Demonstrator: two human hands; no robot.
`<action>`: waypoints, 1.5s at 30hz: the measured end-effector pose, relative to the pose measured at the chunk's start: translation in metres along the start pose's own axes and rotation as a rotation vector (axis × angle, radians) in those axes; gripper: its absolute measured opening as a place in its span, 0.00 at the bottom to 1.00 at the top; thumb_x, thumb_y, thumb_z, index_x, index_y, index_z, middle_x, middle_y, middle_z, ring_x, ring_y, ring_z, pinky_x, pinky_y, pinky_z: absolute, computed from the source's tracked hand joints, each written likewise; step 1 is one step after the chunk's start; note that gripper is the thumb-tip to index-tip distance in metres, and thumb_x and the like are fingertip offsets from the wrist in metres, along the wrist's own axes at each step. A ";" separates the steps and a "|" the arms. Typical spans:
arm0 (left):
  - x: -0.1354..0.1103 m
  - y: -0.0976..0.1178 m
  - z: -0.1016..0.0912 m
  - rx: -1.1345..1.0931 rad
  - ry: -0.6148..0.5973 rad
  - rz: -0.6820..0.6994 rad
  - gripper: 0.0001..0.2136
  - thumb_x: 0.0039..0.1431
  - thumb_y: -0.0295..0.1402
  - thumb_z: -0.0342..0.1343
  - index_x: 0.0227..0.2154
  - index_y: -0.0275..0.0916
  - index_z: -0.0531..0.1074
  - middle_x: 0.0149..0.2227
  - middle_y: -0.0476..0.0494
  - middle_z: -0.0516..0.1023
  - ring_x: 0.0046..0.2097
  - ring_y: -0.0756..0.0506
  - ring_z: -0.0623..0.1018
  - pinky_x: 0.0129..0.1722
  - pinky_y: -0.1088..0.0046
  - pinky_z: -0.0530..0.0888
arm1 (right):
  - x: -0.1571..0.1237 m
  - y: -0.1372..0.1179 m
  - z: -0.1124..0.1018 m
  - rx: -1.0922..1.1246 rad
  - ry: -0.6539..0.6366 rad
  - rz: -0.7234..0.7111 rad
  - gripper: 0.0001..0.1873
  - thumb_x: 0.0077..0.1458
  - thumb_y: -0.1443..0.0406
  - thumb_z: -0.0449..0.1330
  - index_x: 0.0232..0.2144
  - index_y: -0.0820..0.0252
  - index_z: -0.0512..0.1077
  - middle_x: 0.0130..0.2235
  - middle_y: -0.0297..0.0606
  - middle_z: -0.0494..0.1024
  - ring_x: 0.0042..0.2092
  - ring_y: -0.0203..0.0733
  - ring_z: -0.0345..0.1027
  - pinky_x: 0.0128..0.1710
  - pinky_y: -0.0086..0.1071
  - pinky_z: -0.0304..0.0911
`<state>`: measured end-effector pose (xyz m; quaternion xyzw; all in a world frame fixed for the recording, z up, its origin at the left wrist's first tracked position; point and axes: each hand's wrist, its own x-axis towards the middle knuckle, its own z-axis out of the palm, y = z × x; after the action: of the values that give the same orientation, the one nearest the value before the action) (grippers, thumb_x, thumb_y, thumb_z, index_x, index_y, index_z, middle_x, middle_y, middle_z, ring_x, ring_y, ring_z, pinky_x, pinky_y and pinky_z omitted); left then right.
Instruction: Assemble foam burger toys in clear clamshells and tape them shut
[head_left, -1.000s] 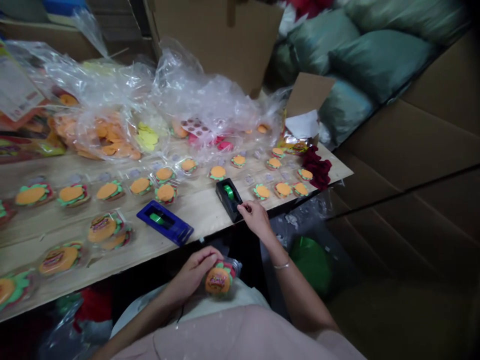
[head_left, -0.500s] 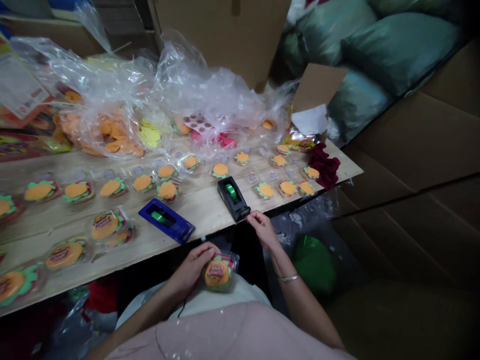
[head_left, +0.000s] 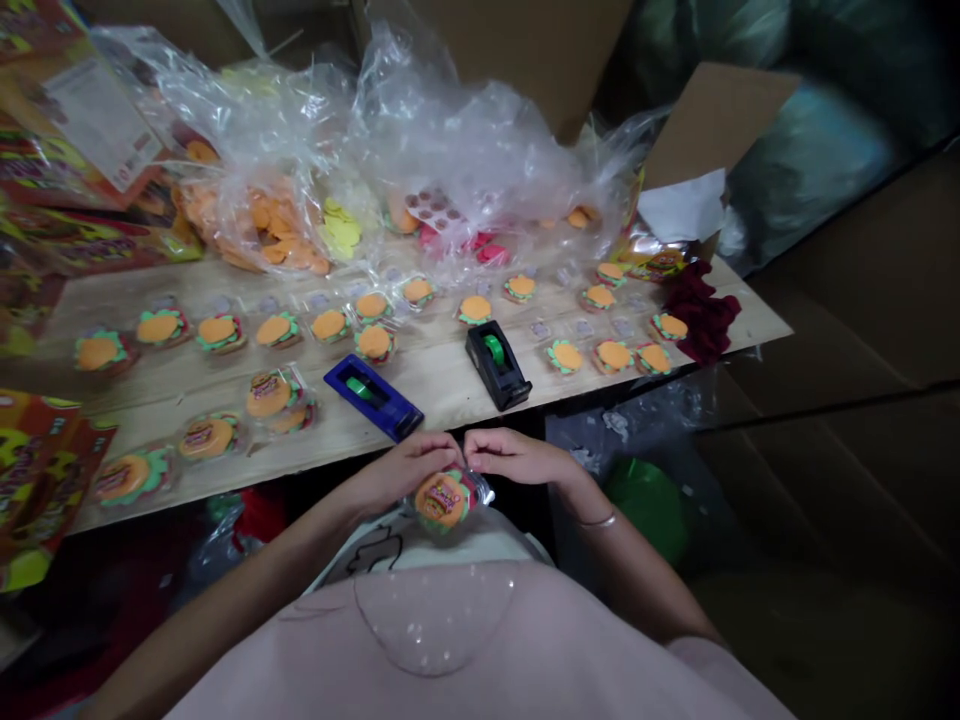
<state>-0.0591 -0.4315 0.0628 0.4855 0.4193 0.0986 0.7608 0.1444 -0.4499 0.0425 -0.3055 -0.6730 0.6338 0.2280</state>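
My left hand (head_left: 412, 467) is closed on the edge of a clear plastic clamshell pack (head_left: 441, 500) above my lap. Inside the pack is a burger-shaped item with an orange bun, green frill and printed label. My right hand (head_left: 516, 455) meets it at the pack's upper right edge, fingers pinched together. Whatever lies between those fingertips is too small to make out. Just beyond, on the table, stands a black tape dispenser (head_left: 511, 385) with a green roll. To its left lies a blue tape dispenser (head_left: 401, 415), also with green tape.
Rows of burger packs (head_left: 277, 330) cover the wooden table (head_left: 442, 395). Behind them are clear bags (head_left: 480, 130) of orange, yellow and pink pieces. Printed boxes (head_left: 75, 150) stand left. An open carton (head_left: 705, 130) and dark red cloth (head_left: 701, 312) sit at the right end.
My right hand has left the black dispenser's front end and come leftward to the pack. My left hand still holds the pack, now raised slightly. The view has shifted left.
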 end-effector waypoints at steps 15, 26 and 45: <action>-0.015 -0.015 0.007 0.070 0.193 0.122 0.13 0.50 0.42 0.54 0.26 0.38 0.61 0.23 0.55 0.61 0.26 0.52 0.62 0.24 0.78 0.60 | -0.013 -0.020 0.040 -0.255 0.478 0.140 0.08 0.55 0.65 0.56 0.29 0.61 0.74 0.29 0.34 0.73 0.32 0.35 0.64 0.33 0.28 0.56; -0.024 -0.022 0.009 0.038 0.251 0.122 0.13 0.51 0.42 0.54 0.25 0.39 0.58 0.23 0.55 0.59 0.25 0.53 0.62 0.24 0.79 0.59 | -0.025 0.003 0.057 -0.284 0.801 0.147 0.11 0.58 0.61 0.54 0.35 0.57 0.75 0.35 0.41 0.73 0.38 0.43 0.65 0.38 0.35 0.58; -0.041 -0.045 0.012 -0.434 0.107 0.150 0.26 0.45 0.38 0.65 0.48 0.41 0.65 0.43 0.43 0.74 0.41 0.45 0.74 0.42 0.70 0.70 | -0.011 0.033 0.087 0.309 0.856 0.134 0.15 0.55 0.54 0.55 0.27 0.59 0.66 0.25 0.31 0.64 0.27 0.35 0.56 0.28 0.28 0.54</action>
<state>-0.0871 -0.4853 0.0499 0.3344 0.3908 0.2682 0.8146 0.0961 -0.5189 0.0025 -0.5450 -0.3947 0.5568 0.4869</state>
